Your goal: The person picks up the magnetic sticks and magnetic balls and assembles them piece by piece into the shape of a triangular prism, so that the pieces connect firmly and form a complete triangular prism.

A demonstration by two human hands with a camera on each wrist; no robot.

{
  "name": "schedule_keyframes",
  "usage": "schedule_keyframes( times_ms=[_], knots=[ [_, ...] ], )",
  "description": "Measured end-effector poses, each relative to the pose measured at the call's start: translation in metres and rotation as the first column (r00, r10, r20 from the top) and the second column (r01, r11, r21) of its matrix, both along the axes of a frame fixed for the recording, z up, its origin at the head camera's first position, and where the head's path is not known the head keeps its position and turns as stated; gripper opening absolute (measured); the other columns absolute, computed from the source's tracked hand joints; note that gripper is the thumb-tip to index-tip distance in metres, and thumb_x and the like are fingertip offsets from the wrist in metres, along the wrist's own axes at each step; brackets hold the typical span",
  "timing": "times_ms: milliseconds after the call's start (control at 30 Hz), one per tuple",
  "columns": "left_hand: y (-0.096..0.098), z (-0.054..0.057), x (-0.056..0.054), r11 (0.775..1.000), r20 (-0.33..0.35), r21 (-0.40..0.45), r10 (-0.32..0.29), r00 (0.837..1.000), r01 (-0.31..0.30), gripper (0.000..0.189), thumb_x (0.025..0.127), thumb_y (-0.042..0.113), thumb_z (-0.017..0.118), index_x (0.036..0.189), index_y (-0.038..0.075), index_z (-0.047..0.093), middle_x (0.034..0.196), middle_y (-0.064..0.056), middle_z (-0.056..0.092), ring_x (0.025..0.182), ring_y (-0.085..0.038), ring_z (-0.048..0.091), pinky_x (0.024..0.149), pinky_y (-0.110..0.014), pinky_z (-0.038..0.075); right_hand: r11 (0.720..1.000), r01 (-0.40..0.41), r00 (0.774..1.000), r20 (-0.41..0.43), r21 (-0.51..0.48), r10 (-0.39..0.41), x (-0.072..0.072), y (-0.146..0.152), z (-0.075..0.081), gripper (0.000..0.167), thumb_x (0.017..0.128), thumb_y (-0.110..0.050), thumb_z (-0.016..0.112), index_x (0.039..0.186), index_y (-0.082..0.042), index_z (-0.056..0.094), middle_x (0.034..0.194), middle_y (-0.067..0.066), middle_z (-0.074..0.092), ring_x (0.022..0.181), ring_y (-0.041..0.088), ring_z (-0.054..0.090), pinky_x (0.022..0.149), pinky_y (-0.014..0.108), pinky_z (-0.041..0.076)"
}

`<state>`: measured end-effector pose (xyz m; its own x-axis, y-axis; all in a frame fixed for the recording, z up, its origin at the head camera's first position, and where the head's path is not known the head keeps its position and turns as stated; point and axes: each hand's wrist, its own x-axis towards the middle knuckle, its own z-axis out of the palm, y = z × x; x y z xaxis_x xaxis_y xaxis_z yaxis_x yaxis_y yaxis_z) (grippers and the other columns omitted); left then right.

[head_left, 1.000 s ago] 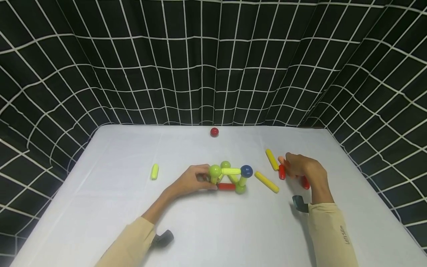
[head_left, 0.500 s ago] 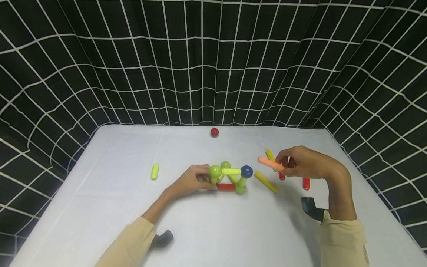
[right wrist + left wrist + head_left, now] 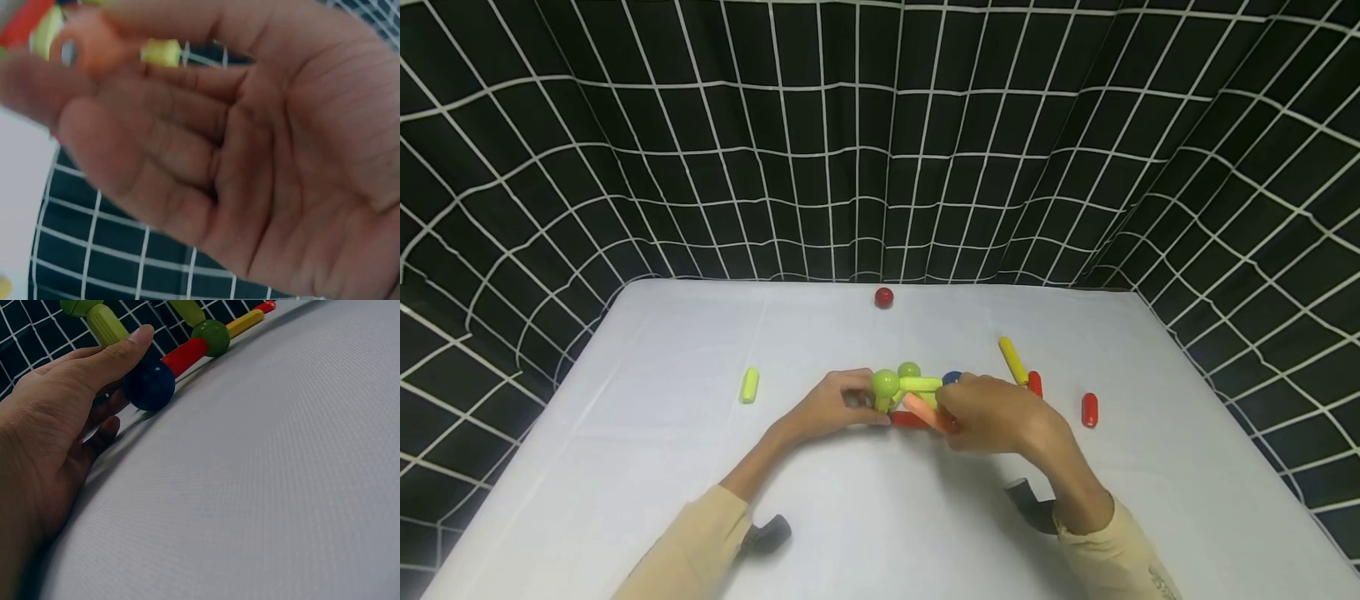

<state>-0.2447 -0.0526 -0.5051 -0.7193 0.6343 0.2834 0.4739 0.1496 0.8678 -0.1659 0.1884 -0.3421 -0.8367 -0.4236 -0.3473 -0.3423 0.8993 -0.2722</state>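
A toy frame of coloured balls and rods stands mid-table, with a green ball (image 3: 886, 383) at its near-left top corner. My left hand (image 3: 833, 404) grips that corner; in the left wrist view the thumb lies along an upright yellow-green rod (image 3: 106, 325), above a dark blue ball (image 3: 150, 385). A red rod (image 3: 185, 357) runs from this ball to a green ball (image 3: 210, 337). My right hand (image 3: 1000, 417) pinches an orange rod (image 3: 922, 410), whose free end points left across the frame's front. In the right wrist view the orange rod (image 3: 94, 44) shows a silvery tip. The right hand covers the frame's right side.
To the right lie a yellow rod (image 3: 1012, 360), a red rod (image 3: 1035, 383) and another red rod (image 3: 1090, 410). A short yellow-green rod (image 3: 749, 385) lies at left. A red ball (image 3: 883, 297) sits near the back edge, before a black gridded curtain (image 3: 880, 167).
My right hand picked up the orange rod from among the rods at right and carried it left to the frame. My left hand has kept its place on the frame.
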Motion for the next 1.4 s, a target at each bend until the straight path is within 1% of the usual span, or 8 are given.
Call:
schedule_keyframes(
  times_ms=[133,400,633,833,1067,1233,1333,1400],
  knots=[
    [-0.001,0.0,0.0,1.0,-0.002,0.011,-0.002,1.0,0.002,0.024,0.083,0.017,0.089,0.104,0.018,0.078,0.099,0.004,0.073,0.093,-0.011,0.065,0.087,-0.026,0.055,0.998,0.033,0.998,-0.054,0.044,-0.031,0.003,-0.019,-0.012,0.029,0.101,-0.023,0.07,0.075,-0.013,0.061,0.066,0.002,0.046,0.058,0.016,0.046,0.056,0.025,0.038],
    [-0.003,-0.001,0.0,1.0,-0.017,0.006,0.008,1.0,-0.007,0.03,0.083,0.019,0.088,0.111,0.018,0.078,0.103,0.001,0.074,0.096,-0.016,0.065,0.089,-0.029,0.055,0.998,-0.015,0.982,-0.186,0.067,0.027,0.006,-0.031,-0.025,0.037,0.109,-0.026,0.057,0.075,-0.011,0.056,0.067,0.005,0.045,0.062,0.019,0.046,0.058,0.029,0.043],
    [0.0,-0.003,-0.002,0.999,-0.012,0.034,-0.032,0.999,0.032,0.021,0.083,0.016,0.088,0.102,0.016,0.08,0.103,0.0,0.074,0.099,-0.008,0.064,0.095,-0.027,0.053,0.995,0.037,0.986,-0.167,0.094,-0.021,0.004,-0.036,-0.031,0.034,0.11,-0.03,0.051,0.086,-0.009,0.062,0.069,0.007,0.049,0.066,0.024,0.05,0.067,0.035,0.051],
    [0.0,-0.003,-0.002,0.998,-0.014,0.038,-0.04,0.999,0.041,0.019,0.083,0.015,0.088,0.1,0.016,0.08,0.102,0.001,0.075,0.098,-0.009,0.065,0.095,-0.028,0.054,0.988,0.008,0.967,-0.254,0.154,0.032,0.007,-0.033,-0.034,0.034,0.11,-0.035,0.052,0.087,-0.01,0.057,0.066,0.007,0.045,0.062,0.025,0.048,0.06,0.035,0.049],
    [0.0,-0.002,-0.002,0.998,-0.003,0.037,-0.045,0.999,0.045,0.019,0.082,0.014,0.088,0.1,0.016,0.08,0.103,0.0,0.074,0.1,-0.01,0.065,0.098,-0.029,0.053,0.973,0.103,0.988,-0.13,0.208,-0.077,0.004,-0.035,-0.04,0.037,0.111,-0.044,0.043,0.106,-0.012,0.06,0.068,0.008,0.051,0.057,0.025,0.053,0.052,0.03,0.039],
    [0.0,-0.001,-0.002,0.998,0.003,0.036,-0.051,0.999,0.051,0.017,0.083,0.014,0.088,0.098,0.015,0.081,0.104,0.001,0.074,0.102,-0.01,0.065,0.1,-0.029,0.053,0.966,0.105,0.987,-0.14,0.238,-0.073,0.004,-0.037,-0.044,0.005,0.104,-0.011,0.062,0.104,-0.006,0.061,0.068,0.008,0.053,0.059,0.022,0.055,0.055,0.03,0.05],
    [0.0,-0.001,-0.002,0.998,0.003,0.034,-0.054,0.999,0.053,0.016,0.083,0.015,0.088,0.097,0.015,0.081,0.104,0.001,0.074,0.102,-0.01,0.065,0.1,-0.029,0.053,0.967,0.091,0.986,-0.16,0.238,-0.054,0.005,-0.035,-0.044,0.01,0.096,0.004,0.065,0.1,-0.004,0.061,0.071,0.01,0.057,0.063,0.023,0.058,0.059,0.031,0.053],
    [0.001,0.0,-0.001,0.998,0.004,0.036,-0.055,0.998,0.054,0.015,0.083,0.015,0.087,0.097,0.014,0.08,0.104,0.001,0.074,0.102,-0.01,0.065,0.099,-0.029,0.053,0.973,0.101,0.992,-0.095,0.208,-0.082,0.005,-0.033,-0.039,0.019,0.097,0.003,0.064,0.115,-0.002,0.063,0.087,0.015,0.066,0.065,0.024,0.063,0.056,0.031,0.055]
  ],
)
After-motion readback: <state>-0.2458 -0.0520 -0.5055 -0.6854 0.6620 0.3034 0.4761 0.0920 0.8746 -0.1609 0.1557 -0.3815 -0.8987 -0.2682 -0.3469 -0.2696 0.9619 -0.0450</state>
